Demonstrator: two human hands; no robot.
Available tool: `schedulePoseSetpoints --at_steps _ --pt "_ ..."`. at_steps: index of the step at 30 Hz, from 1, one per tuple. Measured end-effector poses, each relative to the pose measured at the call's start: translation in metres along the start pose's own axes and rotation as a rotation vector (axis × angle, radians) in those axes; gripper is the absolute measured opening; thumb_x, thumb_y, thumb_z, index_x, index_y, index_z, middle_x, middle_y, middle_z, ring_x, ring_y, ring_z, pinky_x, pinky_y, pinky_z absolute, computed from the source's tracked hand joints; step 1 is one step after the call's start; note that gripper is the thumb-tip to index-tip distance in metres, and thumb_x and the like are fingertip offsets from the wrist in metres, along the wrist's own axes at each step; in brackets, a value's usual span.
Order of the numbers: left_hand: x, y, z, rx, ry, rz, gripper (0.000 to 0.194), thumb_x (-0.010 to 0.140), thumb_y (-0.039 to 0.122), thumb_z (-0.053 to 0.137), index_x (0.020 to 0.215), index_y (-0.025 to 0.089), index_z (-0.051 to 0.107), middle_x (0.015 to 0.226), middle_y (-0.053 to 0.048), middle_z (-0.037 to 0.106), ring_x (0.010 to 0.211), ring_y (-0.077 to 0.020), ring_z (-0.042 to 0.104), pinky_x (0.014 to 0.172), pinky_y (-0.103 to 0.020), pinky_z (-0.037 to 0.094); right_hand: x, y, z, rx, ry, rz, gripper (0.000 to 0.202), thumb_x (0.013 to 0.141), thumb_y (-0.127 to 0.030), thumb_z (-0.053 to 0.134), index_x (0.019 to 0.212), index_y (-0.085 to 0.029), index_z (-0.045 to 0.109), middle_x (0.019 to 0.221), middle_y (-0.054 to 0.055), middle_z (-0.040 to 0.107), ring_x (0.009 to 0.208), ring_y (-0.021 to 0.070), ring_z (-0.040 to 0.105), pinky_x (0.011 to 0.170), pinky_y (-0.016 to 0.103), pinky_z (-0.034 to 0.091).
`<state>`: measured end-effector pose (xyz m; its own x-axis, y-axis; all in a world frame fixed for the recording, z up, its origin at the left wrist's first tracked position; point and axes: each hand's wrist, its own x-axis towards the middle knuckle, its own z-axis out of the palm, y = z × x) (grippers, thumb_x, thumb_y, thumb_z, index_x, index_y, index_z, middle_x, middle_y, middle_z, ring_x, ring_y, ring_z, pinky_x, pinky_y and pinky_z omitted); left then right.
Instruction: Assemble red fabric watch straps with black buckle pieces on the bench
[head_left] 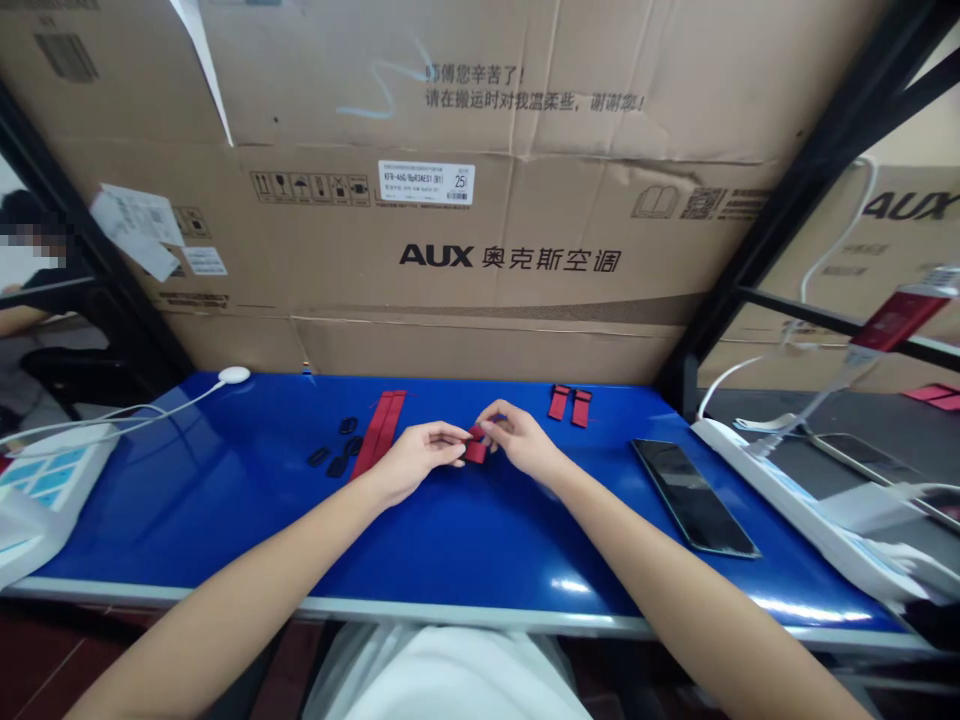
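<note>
Over the middle of the blue table, my left hand (421, 458) and my right hand (519, 440) meet at a short red webbing strap (476, 452). My left fingers pinch its left side, where a bit of black shows, perhaps a buckle mostly hidden by the fingertips. The right thumb and forefinger are closed on its upper right part. Left of my left hand lie long red straps (381, 432), side by side, partly behind that hand. Several black plastic buckles (340, 465) are scattered beside them. Two folded red straps with black buckles (569, 405) lie at the back right.
A black phone (694, 497) lies right of my right forearm. White power strips (806, 510) with cables flank the blue table (480, 560) on the right and left. A cardboard sheet (510, 350) stands along the back edge between black metal posts. Another person sits at far left.
</note>
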<state>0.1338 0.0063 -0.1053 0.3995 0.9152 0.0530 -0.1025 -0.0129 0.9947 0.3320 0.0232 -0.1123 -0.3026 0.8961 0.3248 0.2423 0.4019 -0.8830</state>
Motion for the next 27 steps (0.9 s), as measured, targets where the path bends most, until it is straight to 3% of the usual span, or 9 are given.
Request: schedulePoseSetpoints --at_steps 3,6,8,11,12,14,17,21,27 --pt "-0.004 0.005 0.002 0.064 -0.128 -0.013 0.031 0.068 0.031 0.081 0.091 0.014 0.071 0.084 -0.006 0.068 0.077 -0.0161 0.063 0.073 -0.031 0.052 0.004 0.012 -0.007 -0.398 0.064 -0.108 0.024 0.078 -0.02 0.064 0.101 -0.023 0.063 0.111 0.009 0.053 0.104 0.024 0.05 0.091 0.043 0.04" --pt "-0.003 0.011 -0.007 0.168 -0.215 -0.006 0.027 0.073 0.033 0.075 0.093 0.015 0.07 0.087 -0.007 0.068 0.078 -0.0178 0.064 0.072 -0.031 0.052 0.007 0.024 -0.013 -0.599 0.045 -0.043 0.016 0.073 -0.017 0.068 0.088 -0.021 0.065 0.109 0.009 0.052 0.105 0.0264 0.046 0.092 0.046 0.036" --pt "0.003 0.012 -0.024 0.274 -0.047 0.035 0.023 0.074 0.031 0.073 0.091 0.016 0.07 0.083 -0.007 0.069 0.073 -0.0183 0.064 0.07 -0.032 0.051 0.009 0.029 -0.019 -0.587 0.046 0.018 0.005 0.076 -0.018 0.065 0.079 -0.02 0.061 0.095 0.007 0.056 0.093 0.0234 0.05 0.085 0.042 0.039" --pt "0.015 0.01 -0.054 0.437 0.39 0.102 0.012 0.068 0.025 0.074 0.077 0.019 0.069 0.07 -0.005 0.066 0.065 -0.0196 0.063 0.067 -0.031 0.05 0.009 0.026 -0.027 -0.36 0.05 0.087 0.003 0.08 -0.019 0.058 0.083 -0.02 0.057 0.071 0.0 0.055 0.068 0.0164 0.052 0.068 0.033 0.042" --pt "0.018 0.008 -0.062 0.455 0.465 0.095 0.011 0.067 0.024 0.075 0.073 0.019 0.067 0.067 -0.004 0.065 0.064 -0.0197 0.062 0.066 -0.031 0.05 0.009 0.023 -0.028 -0.255 0.046 0.093 0.008 0.08 -0.02 0.057 0.089 -0.02 0.057 0.066 -0.003 0.053 0.062 0.0146 0.052 0.063 0.03 0.041" --pt "0.021 0.006 -0.068 0.425 0.497 0.055 0.015 0.07 0.027 0.074 0.069 0.019 0.061 0.062 -0.002 0.062 0.06 -0.0189 0.062 0.06 -0.03 0.049 0.007 0.012 -0.027 -0.067 0.056 0.099 0.018 0.079 -0.022 0.059 0.096 -0.021 0.058 0.061 -0.006 0.051 0.054 0.0125 0.051 0.056 0.027 0.041" --pt "0.02 0.006 -0.052 0.222 0.374 0.049 0.03 0.077 0.044 0.069 0.076 0.019 0.052 0.069 -0.001 0.063 0.059 -0.0177 0.065 0.053 -0.028 0.05 0.003 -0.007 -0.018 0.174 0.019 0.139 0.023 0.075 -0.03 0.067 0.092 -0.017 0.063 0.065 -0.002 0.06 0.057 0.0128 0.056 0.056 0.027 0.045" --pt "0.015 0.01 -0.017 0.068 0.235 0.143 0.044 0.079 0.059 0.062 0.085 0.021 0.042 0.101 -0.009 0.069 0.061 -0.0171 0.069 0.054 -0.031 0.054 -0.003 -0.021 -0.002 0.393 -0.146 0.153 0.04 0.067 -0.036 0.077 0.099 -0.014 0.066 0.081 0.006 0.07 0.07 0.0165 0.065 0.07 0.032 0.052" --pt "0.008 0.009 0.005 0.1 0.199 0.202 0.038 0.076 0.047 0.071 0.086 0.021 0.046 0.103 -0.011 0.073 0.093 -0.0222 0.07 0.083 -0.036 0.053 -0.005 -0.019 0.007 0.11 -0.158 0.099 0.035 0.083 -0.048 0.059 0.068 -0.017 0.062 0.057 0.001 0.061 0.046 0.0116 0.054 0.046 0.024 0.043"
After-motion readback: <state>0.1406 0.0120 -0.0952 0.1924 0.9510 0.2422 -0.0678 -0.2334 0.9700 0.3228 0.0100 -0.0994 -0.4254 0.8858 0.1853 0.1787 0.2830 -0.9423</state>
